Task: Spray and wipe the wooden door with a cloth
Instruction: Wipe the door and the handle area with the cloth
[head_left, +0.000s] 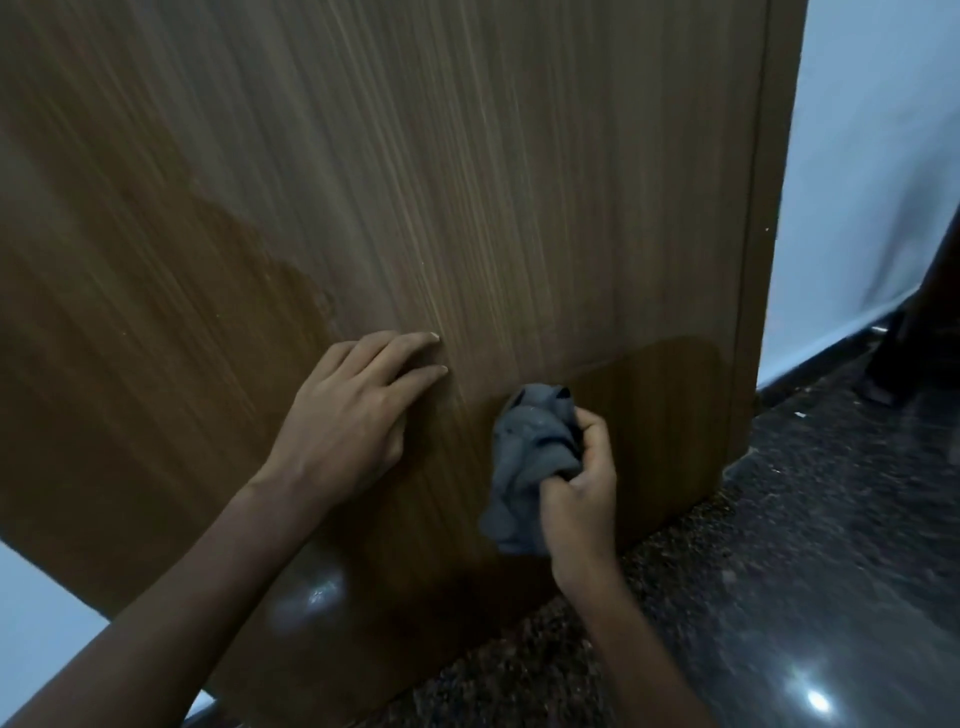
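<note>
door (467, 182): brown wood grain in fine upright streaks; matt and paler in the middle, darker and glossy with wet sheen at left and near the bottom
cloth (530, 457): grey, soft, crumpled fabric, matt
floor (779, 571): dark speckled stone, polished, mirrors lights
wall (857, 156): pale, smooth, matt

Low on the door, 2 hands side by side

The door (415, 182) stands upright and fills the left and middle of the view, its lower edge just above the floor (779, 545), which spreads out before it and to its right. The left hand (353, 410) lies flat on the door face. The right hand (576, 499) is to its right and slightly lower, gripping the cloth (530, 457) against the door. A wall (857, 182) rises behind the door's right edge.
</note>
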